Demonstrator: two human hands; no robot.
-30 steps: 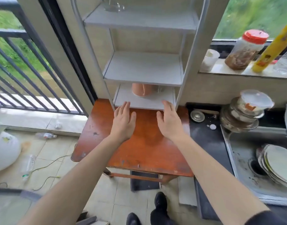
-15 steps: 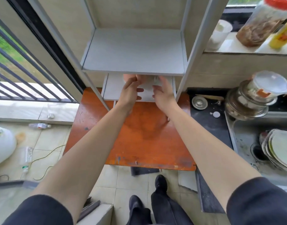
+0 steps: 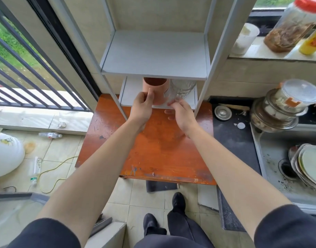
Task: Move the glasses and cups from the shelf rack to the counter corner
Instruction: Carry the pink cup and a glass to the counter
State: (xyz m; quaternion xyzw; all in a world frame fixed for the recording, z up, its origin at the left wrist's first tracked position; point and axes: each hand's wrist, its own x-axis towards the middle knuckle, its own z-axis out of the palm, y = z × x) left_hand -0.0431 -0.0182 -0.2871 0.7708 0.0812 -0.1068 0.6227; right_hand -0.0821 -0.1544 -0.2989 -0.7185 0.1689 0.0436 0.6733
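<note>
Floor, nearest: pale tiles, scuffed; a yellow cable trailing across them; a clear plastic bottle lying on its side near the door sill; a white rounded lid or vessel at the far left.
Table: orange-brown wooden table, top scratched and chipped along the near edge; a grey shelf rack stands on its far part.
Left hand: closed around the side of a terracotta-coloured cup, thumb across the front; the cup is at the front of the lowest shelf, upright.
Right hand: fingers wrapped about the base of a clear ribbed glass, just beside the cup and touching it; whether either vessel is lifted off the shelf cannot be told.
Counter, right: dark counter with a small metal lid; steel sink holding stacked plates; stacked glass bowls topped by a lidded plastic tub.
Far: window ledge with a white cup, a red-lidded jar and a yellow bottle; at left, a dark railing before grass.
</note>
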